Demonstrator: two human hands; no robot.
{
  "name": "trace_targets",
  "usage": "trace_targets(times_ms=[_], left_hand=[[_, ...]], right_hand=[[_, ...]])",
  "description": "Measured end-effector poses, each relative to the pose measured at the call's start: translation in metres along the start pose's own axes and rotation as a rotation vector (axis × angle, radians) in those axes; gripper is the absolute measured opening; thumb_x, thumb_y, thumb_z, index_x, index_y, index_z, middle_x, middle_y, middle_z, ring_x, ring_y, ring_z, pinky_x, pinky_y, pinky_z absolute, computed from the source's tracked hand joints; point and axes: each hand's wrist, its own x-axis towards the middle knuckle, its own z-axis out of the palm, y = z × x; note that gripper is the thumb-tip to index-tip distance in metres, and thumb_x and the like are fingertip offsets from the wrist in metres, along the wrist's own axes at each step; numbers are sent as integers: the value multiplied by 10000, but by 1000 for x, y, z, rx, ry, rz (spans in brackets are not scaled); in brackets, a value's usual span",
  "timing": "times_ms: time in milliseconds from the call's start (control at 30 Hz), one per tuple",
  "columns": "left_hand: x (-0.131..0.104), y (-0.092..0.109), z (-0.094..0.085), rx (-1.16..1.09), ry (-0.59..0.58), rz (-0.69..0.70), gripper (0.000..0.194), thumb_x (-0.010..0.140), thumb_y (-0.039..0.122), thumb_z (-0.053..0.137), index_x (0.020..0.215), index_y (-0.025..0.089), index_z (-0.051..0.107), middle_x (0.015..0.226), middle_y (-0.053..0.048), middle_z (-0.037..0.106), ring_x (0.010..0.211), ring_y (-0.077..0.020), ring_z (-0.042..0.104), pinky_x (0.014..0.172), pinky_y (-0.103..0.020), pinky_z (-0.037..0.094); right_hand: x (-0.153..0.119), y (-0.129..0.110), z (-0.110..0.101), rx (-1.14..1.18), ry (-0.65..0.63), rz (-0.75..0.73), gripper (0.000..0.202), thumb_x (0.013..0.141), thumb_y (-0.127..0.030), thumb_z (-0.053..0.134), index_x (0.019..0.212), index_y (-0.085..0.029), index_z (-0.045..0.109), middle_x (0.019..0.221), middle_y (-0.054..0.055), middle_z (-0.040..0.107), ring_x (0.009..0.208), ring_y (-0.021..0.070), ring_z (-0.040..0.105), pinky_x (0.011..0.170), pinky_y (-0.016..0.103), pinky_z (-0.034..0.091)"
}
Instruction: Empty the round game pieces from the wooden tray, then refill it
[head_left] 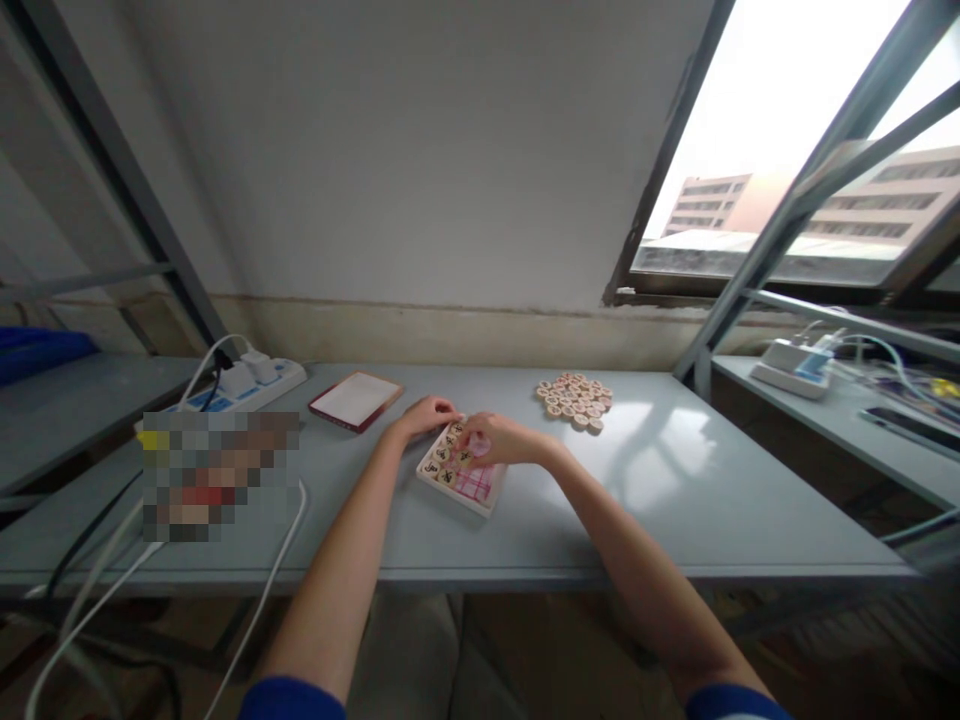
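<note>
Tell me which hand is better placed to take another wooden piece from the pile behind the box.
Probably the right hand. The pile of round pieces lies on its side of the box, nearer to it. The left hand rests at the box's far left edge.

On the table [675,500], the tray [480,487] lies in front of me with some round pieces in it. My left hand [424,415] rests at its far left edge, my right hand [499,440] over it. A heap of pieces [575,398] sits behind to the right, a flat case [355,399] behind to the left, a power strip [247,385] further left.
</note>
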Motion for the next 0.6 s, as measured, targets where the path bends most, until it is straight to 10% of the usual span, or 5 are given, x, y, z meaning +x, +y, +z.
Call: trace_targets(times_ms=[400, 600], left_hand=[[0, -5, 2, -39, -17, -29, 409, 658, 505, 535, 735, 112, 614, 621, -19, 542, 526, -92, 428, 478, -204, 295], [-2, -1, 1, -24, -13, -18, 400, 661, 493, 536, 731, 110, 624, 631, -29, 557, 559, -102, 445, 485, -202, 293]], right_hand=[[-73, 64, -49, -611, 76, 736, 154, 639, -213, 641, 790, -184, 637, 985, 106, 539, 991, 268, 441, 810, 357, 330], [-67, 58, -50, -615, 157, 630, 75, 707, -137, 530, 761, -159, 578, 877, 92, 545, 869, 208, 471, 749, 303, 332]])
